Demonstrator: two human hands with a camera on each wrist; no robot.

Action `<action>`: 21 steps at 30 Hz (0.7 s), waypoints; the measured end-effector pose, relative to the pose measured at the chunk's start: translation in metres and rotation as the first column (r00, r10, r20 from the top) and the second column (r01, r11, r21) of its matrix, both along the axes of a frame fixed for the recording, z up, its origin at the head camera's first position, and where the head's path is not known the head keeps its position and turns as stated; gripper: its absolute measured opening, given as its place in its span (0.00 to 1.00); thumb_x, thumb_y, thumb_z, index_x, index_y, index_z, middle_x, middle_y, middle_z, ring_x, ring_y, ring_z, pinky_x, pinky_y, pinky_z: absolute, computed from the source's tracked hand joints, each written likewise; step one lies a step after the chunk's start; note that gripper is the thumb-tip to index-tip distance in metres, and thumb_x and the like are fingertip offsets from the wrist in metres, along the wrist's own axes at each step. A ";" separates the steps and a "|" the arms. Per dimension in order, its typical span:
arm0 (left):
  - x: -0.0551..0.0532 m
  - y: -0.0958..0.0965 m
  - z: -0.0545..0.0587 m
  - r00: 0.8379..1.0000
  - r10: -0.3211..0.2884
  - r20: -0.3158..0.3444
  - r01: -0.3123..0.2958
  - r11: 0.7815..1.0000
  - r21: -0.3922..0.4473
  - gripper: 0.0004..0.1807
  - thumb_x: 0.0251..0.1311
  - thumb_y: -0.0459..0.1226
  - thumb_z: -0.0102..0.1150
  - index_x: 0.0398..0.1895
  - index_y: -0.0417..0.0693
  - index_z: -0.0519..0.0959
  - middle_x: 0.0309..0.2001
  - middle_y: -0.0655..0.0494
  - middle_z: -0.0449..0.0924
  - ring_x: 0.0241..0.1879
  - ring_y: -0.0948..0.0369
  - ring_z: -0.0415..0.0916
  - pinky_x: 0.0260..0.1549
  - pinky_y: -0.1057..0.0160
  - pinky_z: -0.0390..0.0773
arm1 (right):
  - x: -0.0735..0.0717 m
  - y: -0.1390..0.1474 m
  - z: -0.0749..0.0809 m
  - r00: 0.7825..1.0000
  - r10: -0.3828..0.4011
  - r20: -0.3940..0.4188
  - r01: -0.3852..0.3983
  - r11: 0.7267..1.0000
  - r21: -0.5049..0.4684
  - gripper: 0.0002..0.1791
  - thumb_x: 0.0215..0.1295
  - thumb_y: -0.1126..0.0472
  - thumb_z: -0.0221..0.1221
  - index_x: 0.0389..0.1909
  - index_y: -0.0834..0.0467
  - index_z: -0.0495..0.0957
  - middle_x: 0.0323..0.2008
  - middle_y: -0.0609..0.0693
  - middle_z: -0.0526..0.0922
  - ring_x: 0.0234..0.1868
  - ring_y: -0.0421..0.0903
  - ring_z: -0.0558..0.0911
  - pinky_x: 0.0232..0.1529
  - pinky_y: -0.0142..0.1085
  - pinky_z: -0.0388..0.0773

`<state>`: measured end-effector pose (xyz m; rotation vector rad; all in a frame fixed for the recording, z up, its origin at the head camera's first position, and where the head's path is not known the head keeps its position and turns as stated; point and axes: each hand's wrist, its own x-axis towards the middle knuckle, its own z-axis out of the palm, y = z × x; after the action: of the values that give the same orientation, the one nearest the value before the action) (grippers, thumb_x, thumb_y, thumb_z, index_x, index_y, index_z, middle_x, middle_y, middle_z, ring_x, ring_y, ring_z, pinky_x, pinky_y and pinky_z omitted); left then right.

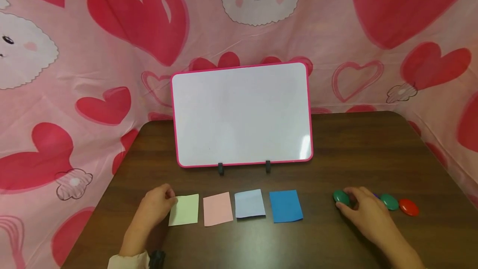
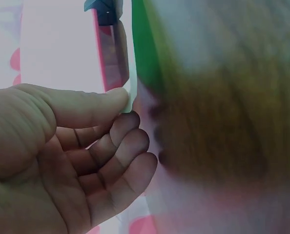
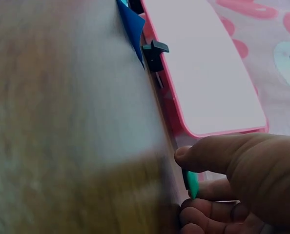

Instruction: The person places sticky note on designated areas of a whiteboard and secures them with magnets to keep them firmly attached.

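Note:
At the left end of a row of paper notes, my left hand [image 1: 154, 204] pinches the edge of a pale green sticky note [image 1: 185, 209]. The left wrist view shows this note [image 2: 131, 63] edge-on between thumb and fingers. On the right side of the table, my right hand [image 1: 369, 217] grips a round green magnet [image 1: 340, 196] between thumb and fingers. The right wrist view shows the magnet's [image 3: 192, 184] dark flat base. Beyond that hand lie a second green magnet [image 1: 389, 201] and a red magnet [image 1: 409, 207]. A bluish piece [image 1: 375, 195] is mostly hidden by the hand.
A pink-framed whiteboard [image 1: 242, 115] stands on black feet [image 1: 220, 168] at the back of the brown table [image 1: 239, 244]. Pink [image 1: 218, 209], pale blue [image 1: 249, 204] and blue [image 1: 286, 206] sticky notes lie in front of it. A heart-patterned cloth [image 1: 209, 20] hangs behind.

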<state>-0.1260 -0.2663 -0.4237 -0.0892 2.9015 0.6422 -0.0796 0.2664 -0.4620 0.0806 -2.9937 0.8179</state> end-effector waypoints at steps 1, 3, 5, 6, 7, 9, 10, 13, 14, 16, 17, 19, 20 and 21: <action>0.000 0.000 -0.001 1.000 -0.001 -0.006 0.001 1.000 0.004 0.05 0.60 0.32 0.64 0.30 0.45 0.76 0.26 0.55 0.74 0.28 0.55 0.70 0.28 0.56 0.70 | 0.000 0.000 0.000 1.000 0.003 -0.002 -0.003 1.000 0.001 0.28 0.63 0.52 0.70 0.52 0.70 0.78 0.41 0.55 0.81 0.34 0.45 0.77 0.31 0.39 0.75; 0.000 -0.001 -0.002 1.000 -0.003 -0.017 0.003 1.000 0.015 0.05 0.61 0.32 0.63 0.30 0.45 0.76 0.27 0.55 0.74 0.29 0.55 0.70 0.29 0.55 0.70 | 0.001 0.000 -0.001 1.000 0.009 -0.011 -0.009 1.000 0.001 0.27 0.62 0.53 0.70 0.52 0.70 0.78 0.40 0.53 0.81 0.33 0.44 0.76 0.30 0.37 0.73; 0.001 -0.001 -0.001 0.999 -0.004 -0.032 0.005 0.999 0.032 0.05 0.61 0.31 0.63 0.31 0.45 0.76 0.27 0.55 0.75 0.30 0.56 0.71 0.30 0.55 0.70 | 0.001 -0.001 -0.002 1.000 0.012 -0.024 -0.012 1.000 0.004 0.26 0.61 0.54 0.71 0.52 0.69 0.79 0.39 0.52 0.80 0.33 0.43 0.75 0.29 0.35 0.72; 0.002 0.000 -0.001 0.999 -0.005 -0.039 0.006 0.999 0.041 0.05 0.62 0.31 0.63 0.31 0.45 0.77 0.28 0.56 0.75 0.30 0.56 0.71 0.30 0.55 0.71 | 0.001 -0.001 -0.002 1.000 0.014 -0.028 -0.014 1.000 0.002 0.26 0.61 0.55 0.71 0.52 0.69 0.79 0.39 0.52 0.80 0.32 0.43 0.75 0.29 0.35 0.72; 0.002 0.000 0.000 0.999 -0.007 -0.047 0.009 0.999 0.051 0.04 0.62 0.30 0.63 0.32 0.45 0.77 0.28 0.56 0.75 0.31 0.56 0.71 0.31 0.56 0.71 | 0.001 -0.001 -0.003 0.999 0.015 -0.035 -0.015 1.000 0.001 0.26 0.60 0.56 0.71 0.52 0.69 0.79 0.39 0.52 0.80 0.32 0.43 0.75 0.29 0.35 0.72; 0.003 0.001 0.002 0.998 -0.013 -0.064 0.018 0.997 0.071 0.04 0.62 0.29 0.62 0.32 0.44 0.77 0.28 0.56 0.75 0.32 0.56 0.72 0.32 0.56 0.71 | 0.002 -0.002 -0.003 0.999 0.014 -0.045 -0.014 1.000 0.000 0.26 0.59 0.57 0.72 0.52 0.68 0.79 0.40 0.52 0.80 0.32 0.43 0.74 0.28 0.34 0.72; 0.002 0.001 0.003 0.997 -0.014 -0.071 0.020 0.997 0.078 0.04 0.63 0.29 0.62 0.33 0.44 0.77 0.29 0.56 0.76 0.32 0.56 0.72 0.32 0.56 0.72 | 0.002 -0.003 -0.003 0.999 0.013 -0.049 -0.013 1.000 -0.001 0.26 0.59 0.57 0.72 0.53 0.68 0.79 0.40 0.52 0.80 0.32 0.43 0.74 0.28 0.34 0.71; 0.002 0.001 0.006 0.995 -0.018 -0.096 0.027 0.996 0.091 0.04 0.63 0.29 0.62 0.33 0.44 0.78 0.29 0.57 0.76 0.33 0.56 0.73 0.33 0.55 0.72 | 0.002 -0.004 -0.004 0.998 0.010 -0.061 -0.010 1.000 -0.001 0.27 0.58 0.58 0.73 0.54 0.68 0.78 0.42 0.54 0.80 0.33 0.44 0.74 0.28 0.34 0.72; 0.002 0.001 0.007 0.995 -0.017 -0.102 0.026 0.995 0.093 0.04 0.63 0.29 0.63 0.33 0.44 0.78 0.30 0.57 0.77 0.33 0.56 0.73 0.34 0.55 0.72 | 0.002 -0.005 -0.004 0.998 0.010 -0.062 -0.010 1.000 -0.003 0.28 0.58 0.58 0.72 0.55 0.69 0.78 0.42 0.54 0.80 0.33 0.44 0.74 0.28 0.35 0.71; 0.002 0.000 0.009 0.994 -0.008 -0.108 0.019 0.995 0.096 0.04 0.63 0.29 0.62 0.33 0.45 0.78 0.30 0.57 0.77 0.34 0.56 0.73 0.34 0.55 0.72 | 0.002 -0.005 -0.005 0.998 0.009 -0.070 -0.009 1.000 0.001 0.28 0.57 0.59 0.72 0.55 0.69 0.78 0.42 0.55 0.80 0.32 0.44 0.74 0.27 0.35 0.71; 0.002 0.000 0.010 0.994 -0.002 -0.109 0.013 0.995 0.101 0.03 0.63 0.30 0.62 0.34 0.45 0.78 0.31 0.57 0.77 0.34 0.56 0.73 0.34 0.55 0.72 | 0.002 -0.006 -0.005 0.997 0.009 -0.074 -0.009 1.000 0.001 0.28 0.57 0.59 0.72 0.56 0.69 0.78 0.42 0.55 0.80 0.32 0.44 0.74 0.27 0.35 0.71; 0.002 -0.001 0.012 0.994 0.008 -0.114 0.005 0.994 0.113 0.03 0.64 0.31 0.62 0.35 0.45 0.78 0.31 0.57 0.78 0.34 0.56 0.73 0.34 0.55 0.72 | 0.002 -0.006 -0.006 0.997 0.009 -0.082 -0.009 1.000 -0.002 0.28 0.57 0.59 0.72 0.55 0.69 0.78 0.42 0.55 0.79 0.31 0.44 0.73 0.26 0.34 0.70; 0.002 -0.002 0.013 0.993 0.012 -0.119 0.002 0.993 0.117 0.02 0.65 0.31 0.62 0.36 0.45 0.78 0.32 0.57 0.78 0.35 0.56 0.73 0.34 0.55 0.72 | 0.003 -0.007 -0.007 0.996 0.008 -0.090 -0.008 1.000 -0.003 0.28 0.56 0.60 0.72 0.55 0.69 0.78 0.41 0.55 0.79 0.31 0.43 0.73 0.26 0.34 0.70; 0.002 -0.002 0.013 0.992 0.017 -0.126 -0.001 0.992 0.126 0.02 0.65 0.32 0.62 0.37 0.45 0.79 0.33 0.56 0.79 0.35 0.56 0.73 0.35 0.55 0.72 | 0.003 -0.007 -0.007 0.995 0.008 -0.095 -0.009 1.000 -0.004 0.27 0.56 0.60 0.72 0.55 0.69 0.79 0.41 0.54 0.78 0.31 0.43 0.72 0.26 0.34 0.69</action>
<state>-0.1241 -0.2685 -0.4106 -0.0475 2.9729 0.8609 -0.0770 0.2596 -0.4691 0.1283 -2.9042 0.7979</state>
